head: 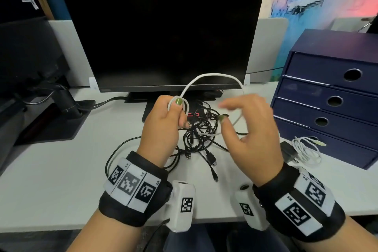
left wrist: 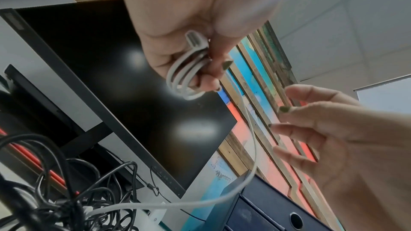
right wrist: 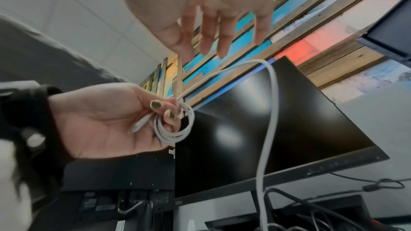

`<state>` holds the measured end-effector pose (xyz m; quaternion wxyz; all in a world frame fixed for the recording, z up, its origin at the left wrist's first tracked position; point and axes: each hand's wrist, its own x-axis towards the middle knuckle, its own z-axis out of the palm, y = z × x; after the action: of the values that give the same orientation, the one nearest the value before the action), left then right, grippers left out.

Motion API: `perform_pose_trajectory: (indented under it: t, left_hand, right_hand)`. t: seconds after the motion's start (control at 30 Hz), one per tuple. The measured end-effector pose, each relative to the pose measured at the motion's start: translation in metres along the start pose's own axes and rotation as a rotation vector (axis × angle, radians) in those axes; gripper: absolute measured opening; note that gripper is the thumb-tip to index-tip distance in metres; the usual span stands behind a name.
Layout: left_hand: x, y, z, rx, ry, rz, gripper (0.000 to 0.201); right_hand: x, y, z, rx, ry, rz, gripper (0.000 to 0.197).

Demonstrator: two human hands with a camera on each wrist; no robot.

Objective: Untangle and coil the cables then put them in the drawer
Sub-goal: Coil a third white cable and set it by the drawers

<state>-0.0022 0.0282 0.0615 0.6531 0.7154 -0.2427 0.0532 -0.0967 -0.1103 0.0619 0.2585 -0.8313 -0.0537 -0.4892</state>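
My left hand (head: 180, 108) is raised over the desk and pinches a small coil of white cable (head: 177, 104) between thumb and fingers. The coil (left wrist: 186, 76) has a few turns, with a plug end tucked in the palm (right wrist: 139, 126). From it the white cable (head: 214, 74) arches up and right, then drops into a tangle of black cables (head: 200, 131) on the desk. My right hand (head: 235, 112) hovers beside the arch, blurred, fingers spread and straight (right wrist: 222, 32), holding nothing. The navy drawer unit (head: 331, 100) stands at the right, all drawers closed.
A coiled white cable (head: 304, 149) and a black adapter (head: 287, 150) lie in front of the drawer unit. A black monitor (head: 161, 32) stands right behind the tangle, its stand among the cables. Another monitor arm (head: 67, 102) is at the left. The white desk (head: 51, 180) runs toward me.
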Motion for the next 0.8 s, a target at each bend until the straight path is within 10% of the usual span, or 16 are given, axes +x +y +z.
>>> perform_pose_trajectory:
  t: [0.1,0.47,0.63,0.8]
  left_hand:
    - [-0.005,0.006,0.004,0.008,-0.091,0.043,0.022]
    - [-0.012,0.03,0.013,-0.651,-0.233,-0.121,0.026]
    - [-0.011,0.024,0.014,-0.457,-0.208,-0.025,0.03]
    - [-0.013,0.016,0.014,-0.112,-0.181,0.105,0.02]
  right_hand:
    - [0.012,0.002,0.0,-0.066,0.101,0.111,0.052]
    - [-0.002,0.007,0.022,0.167,-0.547,0.506,0.08]
    - [-0.015,0.003,0.024,0.408,-0.712,0.681,0.05]
    - [-0.012,0.003,0.013,0.248,-0.612,0.455,0.028]
